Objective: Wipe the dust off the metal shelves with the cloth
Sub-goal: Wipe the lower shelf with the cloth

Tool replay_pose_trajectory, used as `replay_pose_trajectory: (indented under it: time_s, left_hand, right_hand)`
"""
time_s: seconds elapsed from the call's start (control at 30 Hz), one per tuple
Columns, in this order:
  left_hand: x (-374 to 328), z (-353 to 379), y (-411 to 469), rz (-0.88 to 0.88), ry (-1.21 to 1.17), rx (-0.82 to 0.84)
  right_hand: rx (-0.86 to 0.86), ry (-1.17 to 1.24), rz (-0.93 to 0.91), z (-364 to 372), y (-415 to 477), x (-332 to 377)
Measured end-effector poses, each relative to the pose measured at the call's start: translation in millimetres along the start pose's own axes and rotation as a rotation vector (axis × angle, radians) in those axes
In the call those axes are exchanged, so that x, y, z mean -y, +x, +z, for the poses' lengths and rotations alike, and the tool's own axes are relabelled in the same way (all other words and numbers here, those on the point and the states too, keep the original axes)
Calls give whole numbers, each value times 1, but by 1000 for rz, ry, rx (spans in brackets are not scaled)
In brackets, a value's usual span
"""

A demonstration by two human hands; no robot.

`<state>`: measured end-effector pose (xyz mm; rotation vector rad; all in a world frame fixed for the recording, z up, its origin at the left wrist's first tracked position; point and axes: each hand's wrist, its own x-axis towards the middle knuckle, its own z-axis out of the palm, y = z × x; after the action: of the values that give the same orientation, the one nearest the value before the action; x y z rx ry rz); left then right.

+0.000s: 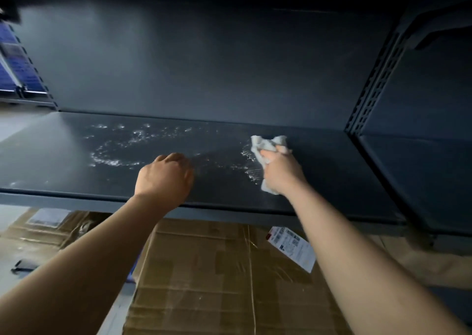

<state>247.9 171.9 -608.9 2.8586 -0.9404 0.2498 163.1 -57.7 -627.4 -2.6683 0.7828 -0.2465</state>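
A dark grey metal shelf runs across the view, streaked with pale dusty or wet smears at its left and middle. My right hand grips a crumpled white cloth and presses it on the shelf right of centre. My left hand rests on the shelf near its front edge, fingers curled under, with nothing visible in it. A patch of smears lies just left of the cloth.
A slotted upright post divides this bay from the neighbouring one on the right. Taped cardboard boxes with a shipping label sit below the shelf. Blue items show at the far left. Another shelf hangs dark overhead.
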Motion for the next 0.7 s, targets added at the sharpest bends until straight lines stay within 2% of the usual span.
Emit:
replay_pose_trajectory:
  time_s: [0.1,0.2,0.33,0.43,0.57,0.7]
  left_hand:
    - [15,-3,-18,-61,23,56]
    - [20,-5,-29,-106,-5,71]
    - [20,1,-34,-106,-33,33]
    - [22,6,-35,-114,-51,12]
    - [23,8,-35,-126,-56,-2]
    - [23,10,-36,-143,-69,-8]
  right_hand:
    - [26,203,-181,22,-18,60]
    - [-53,410,-175,9,-30,76]
    - [-259,317,22,-32,-33,-2]
    - [-249,226,181,-34,-50,-53]
    - [-239,-4,79,-7,-59,-17]
    - [-141,49,-95,24,-58,51]
